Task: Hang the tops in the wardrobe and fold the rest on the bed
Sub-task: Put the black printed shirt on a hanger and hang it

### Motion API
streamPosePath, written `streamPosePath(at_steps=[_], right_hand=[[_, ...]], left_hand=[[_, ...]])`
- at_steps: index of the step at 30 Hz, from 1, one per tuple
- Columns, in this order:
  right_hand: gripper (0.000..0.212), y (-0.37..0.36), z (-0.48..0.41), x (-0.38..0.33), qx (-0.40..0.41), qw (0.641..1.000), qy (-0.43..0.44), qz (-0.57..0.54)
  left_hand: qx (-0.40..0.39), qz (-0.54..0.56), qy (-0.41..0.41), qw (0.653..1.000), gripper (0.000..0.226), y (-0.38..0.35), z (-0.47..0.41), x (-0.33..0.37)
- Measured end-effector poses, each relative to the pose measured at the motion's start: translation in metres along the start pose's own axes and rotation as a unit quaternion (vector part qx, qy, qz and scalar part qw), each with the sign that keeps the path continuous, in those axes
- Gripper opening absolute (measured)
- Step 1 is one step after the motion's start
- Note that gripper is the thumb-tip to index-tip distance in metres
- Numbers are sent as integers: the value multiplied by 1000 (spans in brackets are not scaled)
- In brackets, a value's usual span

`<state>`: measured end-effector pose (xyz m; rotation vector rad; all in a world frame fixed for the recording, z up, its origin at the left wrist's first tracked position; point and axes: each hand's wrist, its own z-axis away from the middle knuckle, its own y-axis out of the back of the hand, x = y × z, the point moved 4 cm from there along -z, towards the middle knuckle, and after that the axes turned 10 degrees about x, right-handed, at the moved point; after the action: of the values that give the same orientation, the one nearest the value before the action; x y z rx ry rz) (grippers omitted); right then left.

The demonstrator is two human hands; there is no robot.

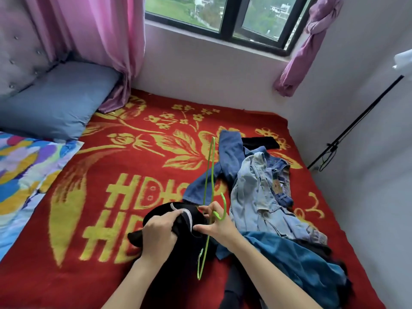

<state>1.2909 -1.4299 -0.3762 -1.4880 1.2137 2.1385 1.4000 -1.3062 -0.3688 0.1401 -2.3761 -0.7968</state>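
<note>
A black top [178, 246] with a white-trimmed neck lies bunched on the red bed [89, 219] in front of me. My left hand [159, 233] grips the black fabric near the collar. My right hand [217, 224] holds a thin green hanger [209, 175] by its neck, just below the hook. One end of the hanger sits against the top's lower part; the other end sticks up over the bed. To the right lies a heap of clothes: dark blue jeans [229, 157], a pale denim shirt [256, 192] and a blue garment [296, 259].
A blue pillow [58, 103] and a colourful quilt [20, 170] lie at the left. Pink curtains [100, 41] hang by the window [223, 16]. A black stand [356, 121] leans by the right wall. A black piece of cloth [260, 142] lies behind the heap.
</note>
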Motion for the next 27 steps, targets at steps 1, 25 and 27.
streamPosePath(at_steps=[1, 25, 27], right_hand=[[53, 1, -1, 1, 16, 1000, -8, 1], [39, 38, -10, -59, 90, 979, 8, -183], [40, 38, -11, -57, 82, 978, 12, -190]], left_hand=[[8, 7, -1, 1000, 42, 1, 0, 1], [-120, 231, 251, 932, 26, -6, -16, 36], [-106, 242, 249, 932, 25, -2, -21, 38]])
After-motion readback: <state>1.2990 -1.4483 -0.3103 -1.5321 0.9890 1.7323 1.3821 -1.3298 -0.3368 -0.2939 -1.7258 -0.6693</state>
